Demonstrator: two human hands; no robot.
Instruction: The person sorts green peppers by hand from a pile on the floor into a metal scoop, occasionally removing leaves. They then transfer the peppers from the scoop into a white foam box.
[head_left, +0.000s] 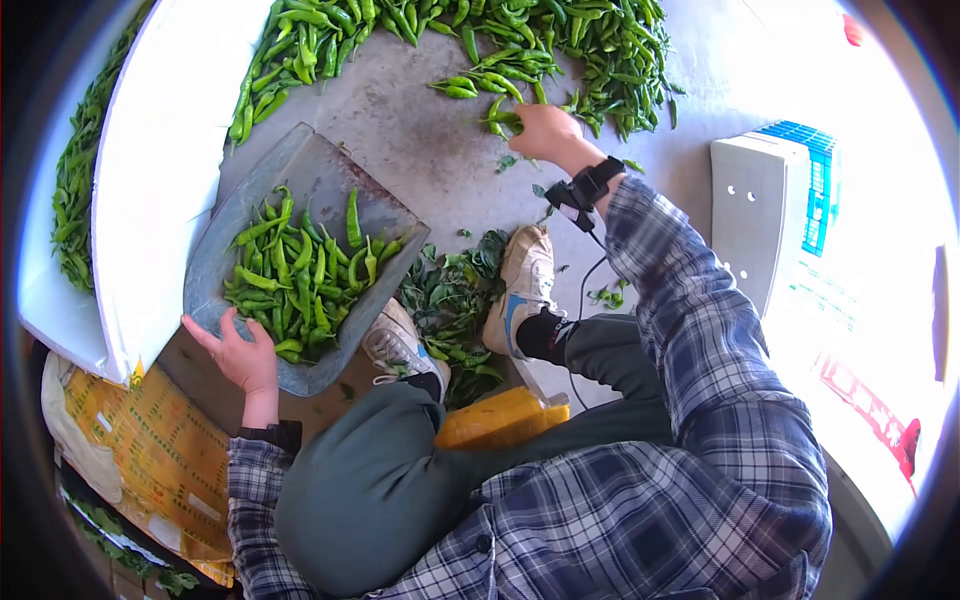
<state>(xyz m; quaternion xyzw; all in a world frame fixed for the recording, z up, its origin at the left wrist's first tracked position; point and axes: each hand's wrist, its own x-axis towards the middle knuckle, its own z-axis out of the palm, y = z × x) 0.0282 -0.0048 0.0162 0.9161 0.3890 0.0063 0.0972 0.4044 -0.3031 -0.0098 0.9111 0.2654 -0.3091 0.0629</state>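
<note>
A grey metal scoop (325,160) lies on the floor at the left, with a heap of green chili peppers (300,270) in it. My left hand (240,360) is at the scoop's near left edge, fingers spread apart beside the peppers. Farther off, my right hand (545,132) has its fingers closed on a green chili pepper (508,123) at the near edge of a large pile of peppers (620,60). A few loose peppers (470,86) lie just beyond those fingers. The right fingertips are partly hidden behind the hand.
A white foam box (160,170) stands at the left, with more peppers inside. Plucked leaves (455,290) lie between my shoes (525,275). A yellow block (500,420) is under my legs, and a white and blue crate (760,200) stands at the right.
</note>
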